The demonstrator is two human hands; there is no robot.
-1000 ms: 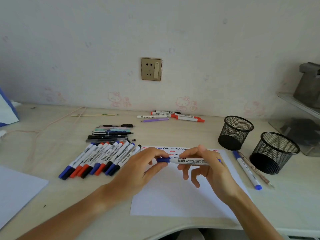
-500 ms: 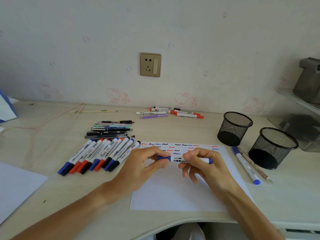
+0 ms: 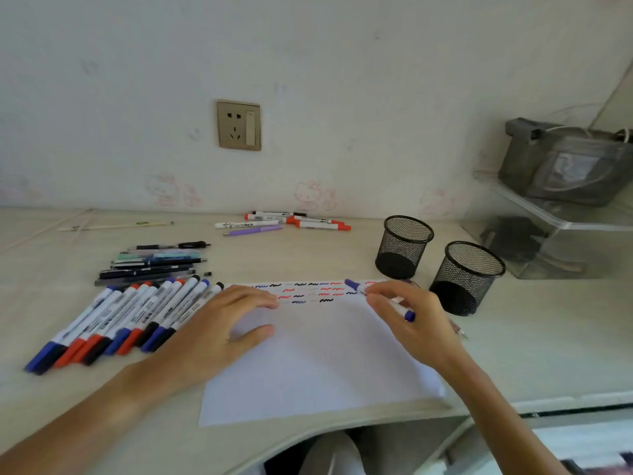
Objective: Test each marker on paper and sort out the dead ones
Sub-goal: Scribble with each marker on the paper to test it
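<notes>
A white paper sheet [image 3: 308, 365] lies on the desk with short red, blue and black squiggles along its far edge. My left hand [image 3: 219, 330] rests flat on the sheet's left part, fingers spread and holding nothing. My right hand [image 3: 411, 323] pinches a white marker with blue ends [image 3: 409, 316] over the sheet's far right corner. Its blue front end [image 3: 352, 284] pokes out past my fingertips by the squiggles; I cannot tell whether the cap is on. A row of several white markers with blue, red and black caps [image 3: 120, 323] lies left of the sheet.
Several dark pens [image 3: 154, 265] are stacked behind the row. More markers [image 3: 291, 222] lie by the wall. Two black mesh cups [image 3: 404, 246] [image 3: 467, 275] stand right of the sheet. A clear shelf [image 3: 548, 241] with a grey bag [image 3: 565, 162] fills the far right.
My left hand has let go of the marker's cap end and dropped flat onto the paper. My right hand has carried the marker right and away, to the sheet's far right corner.
</notes>
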